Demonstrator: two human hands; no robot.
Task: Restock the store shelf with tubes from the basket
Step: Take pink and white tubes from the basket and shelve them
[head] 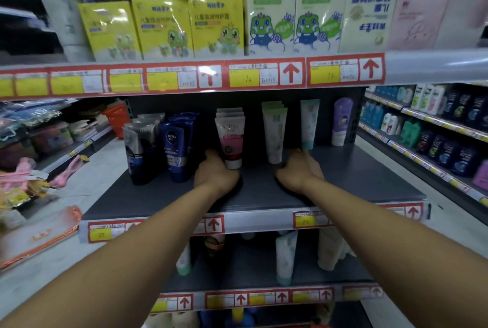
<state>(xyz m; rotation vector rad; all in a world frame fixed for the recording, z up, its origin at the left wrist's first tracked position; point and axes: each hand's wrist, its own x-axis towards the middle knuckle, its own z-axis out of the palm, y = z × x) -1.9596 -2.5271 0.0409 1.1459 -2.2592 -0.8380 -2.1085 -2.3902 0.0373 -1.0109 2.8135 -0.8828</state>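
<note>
Left hand: the left hand (215, 170) is reached deep onto the dark shelf (264, 195), fingers curled round the lower end of the pink-and-white tube (230, 140), just at its white cap.
Right hand: the right hand (299, 170) is stretched out beside the white-and-green tube (274, 136); its fingers are hidden behind that tube's base, so whether anything is gripped cannot be told.
Pink-and-white tube: stood upright, cap down, at the front of a short row of like tubes, held at its base by the left hand.
White-and-green tube: stood upright between the two hands, nearer the right one, touching or just beside its fingers.
Teal-capped tube: the teal-capped tube (309, 123) is seen upright just beyond the right hand's knuckles.
Purple tube: the purple tube (342, 121) is stood at the far right of the row, well apart from both hands.
Dark blue tubes: the dark blue tubes (175, 146) and the silver-and-black tubes (138, 150) are clustered to the left of the left hand, near its wrist.
Upper shelf: yellow cartons (163, 27) and tall frog-printed boxes (294, 5) are lined above red price labels (266, 74).
Basket: not caught in view.
</note>
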